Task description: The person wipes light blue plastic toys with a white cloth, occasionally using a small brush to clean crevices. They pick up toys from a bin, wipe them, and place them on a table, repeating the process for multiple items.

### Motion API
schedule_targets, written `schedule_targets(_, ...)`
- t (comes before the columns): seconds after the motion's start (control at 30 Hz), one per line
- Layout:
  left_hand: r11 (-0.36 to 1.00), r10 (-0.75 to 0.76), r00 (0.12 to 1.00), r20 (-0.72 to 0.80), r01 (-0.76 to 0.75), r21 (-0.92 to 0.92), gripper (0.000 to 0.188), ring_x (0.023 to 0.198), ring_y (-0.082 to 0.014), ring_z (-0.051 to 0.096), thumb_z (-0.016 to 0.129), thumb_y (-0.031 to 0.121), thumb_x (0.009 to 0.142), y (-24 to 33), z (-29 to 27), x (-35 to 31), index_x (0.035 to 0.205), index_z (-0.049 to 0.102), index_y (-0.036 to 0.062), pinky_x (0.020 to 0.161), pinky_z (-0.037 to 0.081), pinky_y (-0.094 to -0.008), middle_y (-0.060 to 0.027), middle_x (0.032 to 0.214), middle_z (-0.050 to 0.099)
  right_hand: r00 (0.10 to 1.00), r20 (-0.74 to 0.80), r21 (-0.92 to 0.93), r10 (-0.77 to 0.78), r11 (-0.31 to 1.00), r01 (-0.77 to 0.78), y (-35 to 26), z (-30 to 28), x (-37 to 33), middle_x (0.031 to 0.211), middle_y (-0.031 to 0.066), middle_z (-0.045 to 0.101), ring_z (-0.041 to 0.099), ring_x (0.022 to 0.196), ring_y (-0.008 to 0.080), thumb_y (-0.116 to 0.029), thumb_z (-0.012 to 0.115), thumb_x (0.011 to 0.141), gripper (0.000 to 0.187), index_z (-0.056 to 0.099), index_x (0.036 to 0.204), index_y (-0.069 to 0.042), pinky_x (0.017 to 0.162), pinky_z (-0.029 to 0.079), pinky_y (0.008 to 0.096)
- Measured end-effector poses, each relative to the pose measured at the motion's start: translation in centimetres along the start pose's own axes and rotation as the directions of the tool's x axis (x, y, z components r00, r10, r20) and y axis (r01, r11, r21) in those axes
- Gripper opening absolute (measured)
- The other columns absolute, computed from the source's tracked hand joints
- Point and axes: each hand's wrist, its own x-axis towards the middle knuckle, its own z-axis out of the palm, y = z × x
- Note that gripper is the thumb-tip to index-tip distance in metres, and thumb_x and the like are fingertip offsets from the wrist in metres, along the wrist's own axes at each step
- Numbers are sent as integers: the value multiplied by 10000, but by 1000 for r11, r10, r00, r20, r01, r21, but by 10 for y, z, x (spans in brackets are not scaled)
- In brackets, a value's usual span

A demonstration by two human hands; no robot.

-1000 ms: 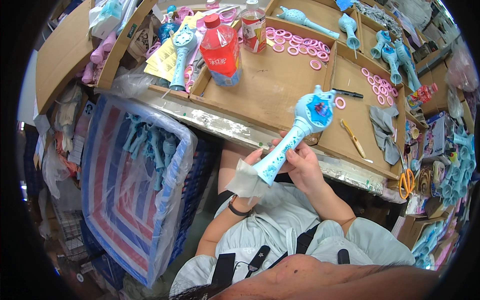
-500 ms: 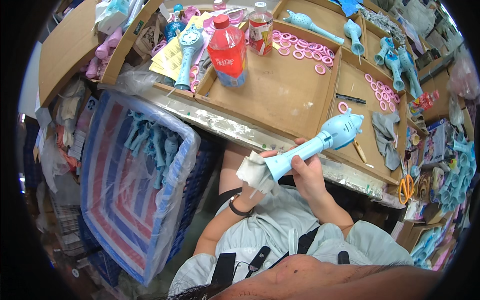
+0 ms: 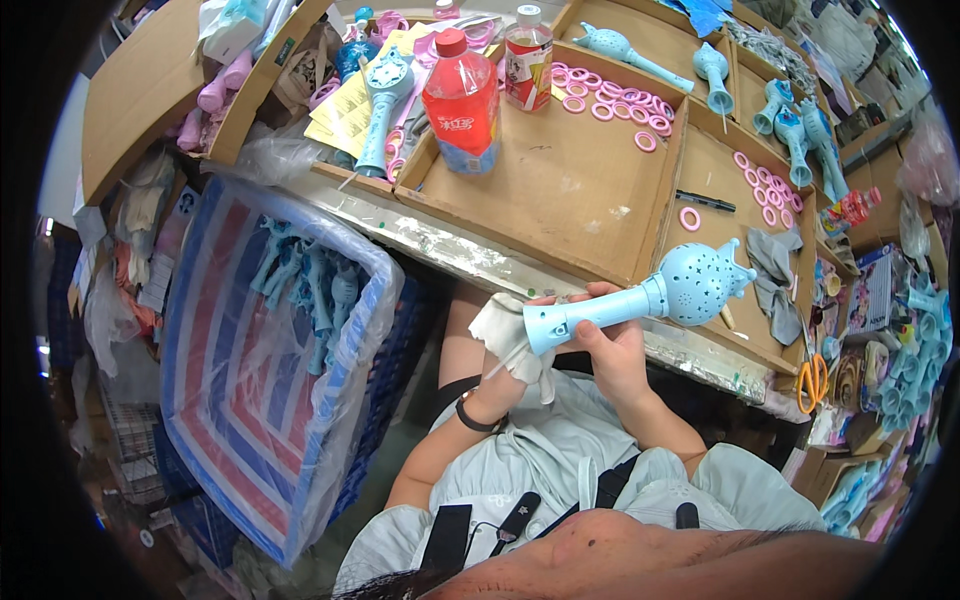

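Observation:
A light blue plastic toy wand (image 3: 592,314) lies across my lap area, its round, hole-studded head to the right and its wide handle end to the left. My right hand (image 3: 617,357) is closed round the handle, thumb on the near side. At the handle's end, my left hand (image 3: 503,388) holds a crumpled white cloth (image 3: 498,328) against or close to the wand. Some left fingertips show behind the handle; the others are hidden by cloth and wand.
Cardboard trays (image 3: 560,215) on the bench hold pink rings (image 3: 640,105), a black marker (image 3: 706,201) and a grey cloth (image 3: 772,265). A red-capped bottle (image 3: 460,105) stands there. Orange scissors (image 3: 812,380) are at right. A striped, plastic-lined basket (image 3: 225,400) holds more blue wands (image 3: 310,290).
The wand has turned about its length, so its head shows a different side, and has shifted slightly right and down. The cloth hangs lower beside the handle end.

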Motion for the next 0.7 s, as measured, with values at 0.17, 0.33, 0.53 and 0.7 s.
schedule_targets(0.17, 782, -321, 929, 184, 369, -502, 333, 873, -105, 600, 594, 183, 922, 4, -6, 2, 1224, 517, 65, 695, 510, -233, -47, 1060, 599, 944, 278, -230, -180, 941, 247, -7, -16, 11, 1286, 127, 542, 523, 1188, 212, -39, 715, 805, 715, 318, 1399, -5, 1040, 377, 362)
schedule_targets(0.33, 597, -426, 869, 252, 480, -643, 321, 795, -85, 601, 577, 205, 932, 21, 2, 3, 1221, 527, 75, 647, 501, -220, -35, 983, 619, 973, 129, -68, -193, 977, 202, 6, -9, 11, 1291, 119, 534, 506, 1204, 202, -31, 732, 787, 728, 331, 1395, -10, 1016, 398, 344)
schedule_targets(0.53, 609, -418, 881, 222, 453, -650, 370, 823, -77, 606, 579, 191, 928, 19, -1, 0, 1265, 505, 58, 648, 503, -195, -42, 1060, 623, 960, 191, -297, -205, 920, 256, 1, -17, 10, 1224, 88, 557, 522, 1168, 195, -9, 737, 769, 741, 334, 1391, -1, 1021, 381, 352)
schedule_targets(0.7, 477, -496, 810, 313, 555, -681, 355, 904, -154, 627, 557, 163, 936, 7, -7, 3, 1263, 500, 39, 729, 534, -241, -86, 1099, 612, 925, 269, -319, -268, 881, 348, -3, -15, 9, 1200, 75, 560, 549, 1107, 193, 11, 733, 761, 755, 324, 1396, -8, 1002, 400, 352)
